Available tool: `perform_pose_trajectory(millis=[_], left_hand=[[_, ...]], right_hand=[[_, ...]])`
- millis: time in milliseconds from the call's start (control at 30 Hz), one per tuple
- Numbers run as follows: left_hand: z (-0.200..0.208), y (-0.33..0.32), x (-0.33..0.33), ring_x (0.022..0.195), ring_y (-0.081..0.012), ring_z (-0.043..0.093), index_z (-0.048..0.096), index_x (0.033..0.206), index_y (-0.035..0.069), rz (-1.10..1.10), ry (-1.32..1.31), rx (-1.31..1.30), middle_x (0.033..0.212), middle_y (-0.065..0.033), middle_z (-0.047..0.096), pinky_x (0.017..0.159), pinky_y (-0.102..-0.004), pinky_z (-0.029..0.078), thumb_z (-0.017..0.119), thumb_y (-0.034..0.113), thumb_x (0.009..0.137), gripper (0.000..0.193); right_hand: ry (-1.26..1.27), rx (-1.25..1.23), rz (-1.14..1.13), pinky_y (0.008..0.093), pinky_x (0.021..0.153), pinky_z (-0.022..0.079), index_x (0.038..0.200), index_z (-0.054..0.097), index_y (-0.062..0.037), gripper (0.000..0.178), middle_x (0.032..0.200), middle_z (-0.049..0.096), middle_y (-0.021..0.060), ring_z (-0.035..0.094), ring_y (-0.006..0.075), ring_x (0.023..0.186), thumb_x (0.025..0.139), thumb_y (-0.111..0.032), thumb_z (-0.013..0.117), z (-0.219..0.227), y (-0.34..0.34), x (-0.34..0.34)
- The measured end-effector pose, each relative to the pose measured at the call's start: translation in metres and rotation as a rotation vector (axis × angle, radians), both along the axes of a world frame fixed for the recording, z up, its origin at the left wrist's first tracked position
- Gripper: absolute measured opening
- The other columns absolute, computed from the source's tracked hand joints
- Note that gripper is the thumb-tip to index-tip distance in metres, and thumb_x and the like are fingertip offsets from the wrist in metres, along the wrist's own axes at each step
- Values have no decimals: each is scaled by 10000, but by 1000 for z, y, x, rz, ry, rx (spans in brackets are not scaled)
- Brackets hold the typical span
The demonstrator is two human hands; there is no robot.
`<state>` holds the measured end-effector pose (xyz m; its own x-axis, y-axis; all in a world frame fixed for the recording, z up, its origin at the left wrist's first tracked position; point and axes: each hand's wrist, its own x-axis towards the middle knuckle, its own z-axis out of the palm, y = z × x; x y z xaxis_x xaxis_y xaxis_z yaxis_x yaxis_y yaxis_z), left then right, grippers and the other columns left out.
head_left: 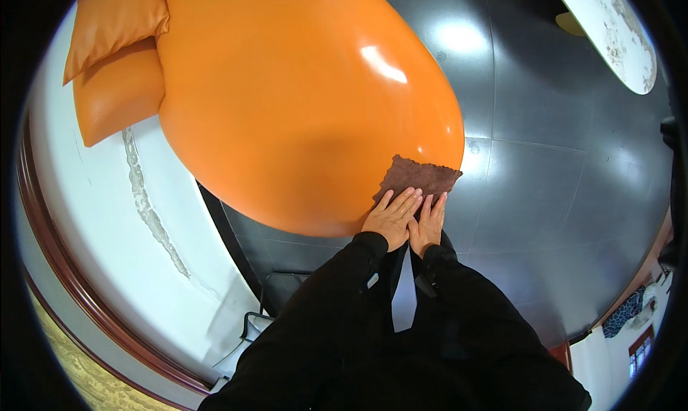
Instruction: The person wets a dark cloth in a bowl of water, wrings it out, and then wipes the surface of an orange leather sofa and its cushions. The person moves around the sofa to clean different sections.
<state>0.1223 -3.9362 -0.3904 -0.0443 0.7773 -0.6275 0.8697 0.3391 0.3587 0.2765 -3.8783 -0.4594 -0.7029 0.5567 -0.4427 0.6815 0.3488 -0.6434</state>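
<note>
Brown cloth (pixel 424 175) beneath and beyond left hand (pixel 392 220), right hand (pixel 428 228); both flat, unclenched

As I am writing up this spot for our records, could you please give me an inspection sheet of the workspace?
Surface: glossy orange upholstered seat, rounded, with orange cushions at its far left.
Job's things: brown wavy-edged cloth, lying at the seat's near right edge.
Clutter: grey-and-black object by the wall, partly hidden, kind unclear.
Hands: left hand and right hand side by side on the cloth, fingers extended.
Cables: none identifiable.
Surroundings: dark tiled floor; white wall with a damaged strip; worn white tabletop, upper right.
</note>
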Motion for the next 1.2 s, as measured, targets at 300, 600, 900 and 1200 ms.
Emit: perform_pose_trajectory(millis=[300, 600, 900, 1200], left_hand=[[-15, 44, -44, 1475, -190, 269, 409, 1512, 122, 120, 73, 341, 1601, -17, 337, 1167, -502, 224, 464, 339, 966, 590], [-27, 61, -95, 1491, -183, 244, 422, 1504, 150, 78, 75, 499, 1609, -23, 318, 1200, -500, 154, 504, 372, 921, 629], [-32, 62, -171, 1506, -178, 218, 344, 1544, 153, 57, 213, 557, 1627, -26, 283, 1221, -474, 126, 487, 469, 941, 695], [-20, 61, -272, 1475, -314, 264, 395, 1459, -35, 81, 290, 636, 1541, -206, 371, 1210, -485, 172, 533, 448, 899, 752]], right_hand=[[135, 224, -119, 650, 1155, 89, 1564, 182, -58, 758, 1589, 13, 358, 38, 585, 1448, 954, -359, 515, -19, 49, -48], [129, 425, 23, 636, 1161, 86, 1537, 224, 11, 808, 1575, 116, 365, 87, 570, 1451, 936, -454, 495, -14, 85, -89], [77, 591, 116, 611, 1164, 119, 1531, 280, -29, 782, 1563, 187, 352, 143, 533, 1455, 938, -476, 526, 6, 105, -168], [139, 710, 262, 578, 1178, 165, 1484, 369, -3, 687, 1546, 275, 320, 224, 479, 1452, 978, -457, 468, 29, 113, -277]])
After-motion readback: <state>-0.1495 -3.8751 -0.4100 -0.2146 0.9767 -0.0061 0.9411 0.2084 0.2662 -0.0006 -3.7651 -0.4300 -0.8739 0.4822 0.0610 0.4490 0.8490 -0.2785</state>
